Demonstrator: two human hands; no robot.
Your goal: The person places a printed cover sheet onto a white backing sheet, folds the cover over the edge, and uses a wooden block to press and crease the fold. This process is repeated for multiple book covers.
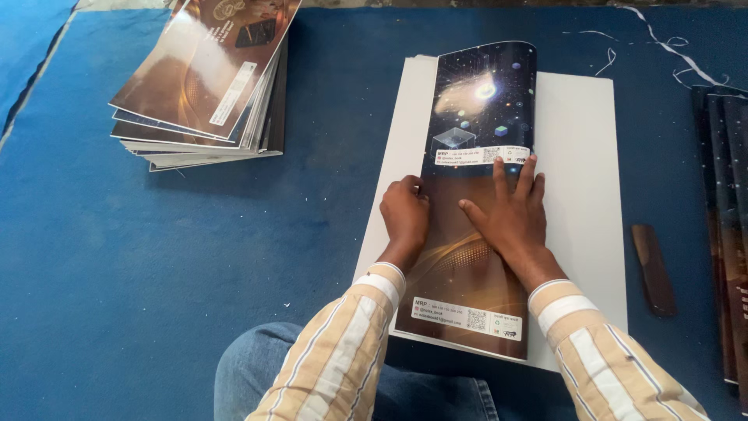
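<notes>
Fingers of the right hand lie spread and flat, pressing down on a glossy dark printed sheet without gripping anything; the tips reach a white label strip across the sheet. Beside them, the left hand has its fingers curled inward, knuckles up, bearing on the left edge of the same sheet; whether they pinch the edge cannot be told. Nearer than both hands, striped beige sleeves come in over a knee in blue jeans, and the near end of the sheet carries another white label.

Under the hands, the sheet is folded lengthwise into a long narrow panel, its far end curling up past the fingertips. It rests on a stack of white sheets that shows on either side of the hands, all lying on a blue carpet.

Right of the right hand, apart from the white stack, lies a small dark brown wooden tool, and beyond it dark printed covers line the edge of view. Far off to the left of the left hand sits a fanned pile of folded printed covers.
</notes>
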